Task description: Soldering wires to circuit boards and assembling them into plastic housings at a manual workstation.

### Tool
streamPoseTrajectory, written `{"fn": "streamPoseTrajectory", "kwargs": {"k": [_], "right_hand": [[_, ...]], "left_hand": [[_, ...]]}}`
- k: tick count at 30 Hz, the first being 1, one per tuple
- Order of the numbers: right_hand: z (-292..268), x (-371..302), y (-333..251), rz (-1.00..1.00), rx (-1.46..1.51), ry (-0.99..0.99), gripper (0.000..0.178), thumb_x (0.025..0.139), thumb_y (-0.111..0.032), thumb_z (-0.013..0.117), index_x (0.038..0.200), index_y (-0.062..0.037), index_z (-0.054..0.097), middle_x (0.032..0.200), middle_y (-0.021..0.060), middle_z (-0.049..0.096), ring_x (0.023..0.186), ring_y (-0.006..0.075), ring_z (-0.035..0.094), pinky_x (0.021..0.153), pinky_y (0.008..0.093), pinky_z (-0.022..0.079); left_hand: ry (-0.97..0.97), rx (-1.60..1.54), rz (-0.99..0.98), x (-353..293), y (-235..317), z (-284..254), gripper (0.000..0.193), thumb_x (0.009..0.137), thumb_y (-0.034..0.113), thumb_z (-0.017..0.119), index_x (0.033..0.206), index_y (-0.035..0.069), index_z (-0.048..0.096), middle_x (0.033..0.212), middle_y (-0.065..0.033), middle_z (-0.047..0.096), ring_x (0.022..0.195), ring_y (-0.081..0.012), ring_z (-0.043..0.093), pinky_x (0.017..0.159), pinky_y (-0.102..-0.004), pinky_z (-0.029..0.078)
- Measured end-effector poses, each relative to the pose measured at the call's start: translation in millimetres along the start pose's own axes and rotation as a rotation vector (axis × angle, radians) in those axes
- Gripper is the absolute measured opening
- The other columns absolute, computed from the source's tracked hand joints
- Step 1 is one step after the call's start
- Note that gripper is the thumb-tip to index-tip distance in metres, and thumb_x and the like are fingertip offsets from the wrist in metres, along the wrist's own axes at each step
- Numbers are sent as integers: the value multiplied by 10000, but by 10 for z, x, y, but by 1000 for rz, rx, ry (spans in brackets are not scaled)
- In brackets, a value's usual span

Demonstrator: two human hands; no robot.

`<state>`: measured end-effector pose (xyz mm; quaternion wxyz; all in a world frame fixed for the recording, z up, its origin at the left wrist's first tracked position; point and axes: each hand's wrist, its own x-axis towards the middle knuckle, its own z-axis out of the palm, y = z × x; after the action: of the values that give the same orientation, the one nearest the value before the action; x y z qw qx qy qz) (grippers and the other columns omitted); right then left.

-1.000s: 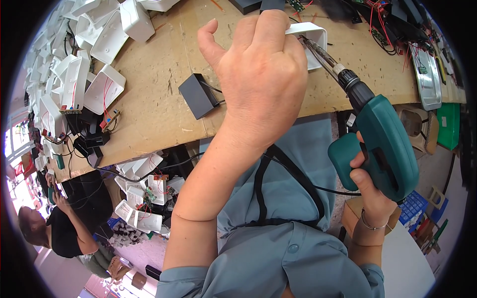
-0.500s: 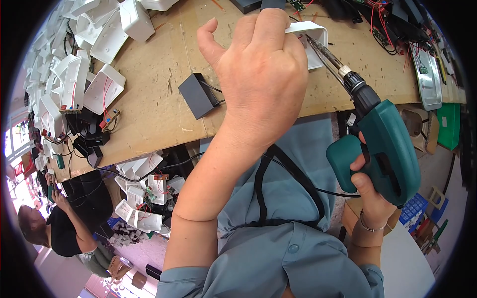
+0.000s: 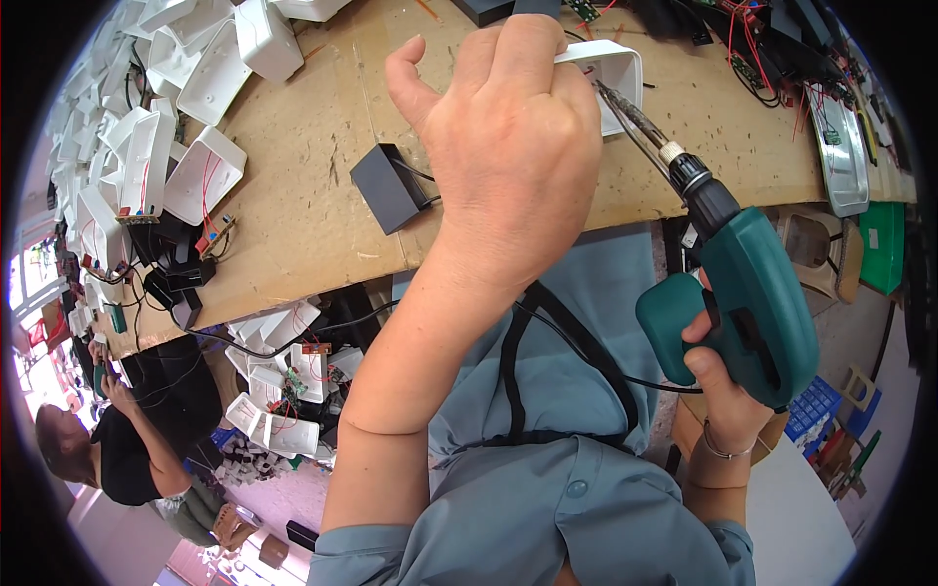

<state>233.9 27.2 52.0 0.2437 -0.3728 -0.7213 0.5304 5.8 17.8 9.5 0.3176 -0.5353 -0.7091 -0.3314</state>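
Observation:
A green soldering gun [image 3: 762, 303] with a dark nose and long metal tip is gripped in my right hand [image 3: 733, 400], its fingers wrapped around the handle. Its tip reaches into an open white plastic case [image 3: 621, 70] at the top of the view. My left hand [image 3: 518, 137] is back up over the case's left end, little finger sticking out and the other fingers curled down. Thumb and fingertips are hidden behind the hand, closed on the case's edge. A bit of red shows inside the case by the tip. A small black box [image 3: 393, 188] with cable lies left of my wrist.
White plastic cases [image 3: 210, 73] pile up at the table's left, some with red wires. Black parts and circuit boards [image 3: 762, 59] lie far right, near a metal tray [image 3: 842, 156]. A black cord [image 3: 645, 379] crosses my lap. A co-worker [image 3: 137, 439] is at lower left.
The soldering gun has shifted slightly left and its tip has moved left inside the case. My left hand and the case have moved a little left together.

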Motion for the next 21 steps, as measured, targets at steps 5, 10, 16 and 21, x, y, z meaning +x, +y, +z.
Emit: {"fn": "streamPoseTrajectory", "kwargs": {"k": [5,10,16,21], "right_hand": [[-101,-97,69,-23,-6,15,593,698,-142,710,1178,77,438,1070,191,564,715,142,554,669,258,454],[-117,-142,90,-67,6,75,614,701,-187,719,1172,87,437,1070,206,561,709,146,558,647,254,450],[-99,-143,78,-156,31,107,632,729,-240,704,1180,94,414,1084,210,546,684,141,543,612,242,436],[-134,-149,122,-225,28,114,624,759,-225,666,1213,85,370,1095,209,531,684,142,533,612,252,433]], "left_hand": [[619,-108,291,68,-104,306,29,664,32,555,653,41,530,810,-28,519,765,-192,520,863,-501,275],[-89,-69,-93,-2,35,-71,105,651,24,551,566,30,490,804,-45,503,749,-218,515,813,-514,295],[-174,-222,-192,-43,37,-306,406,654,129,685,1028,70,538,1083,-161,469,907,-284,508,845,-423,334],[-418,-260,-258,-134,24,-387,668,617,129,723,1187,64,382,1136,-232,369,980,-370,468,811,-419,403]]}}
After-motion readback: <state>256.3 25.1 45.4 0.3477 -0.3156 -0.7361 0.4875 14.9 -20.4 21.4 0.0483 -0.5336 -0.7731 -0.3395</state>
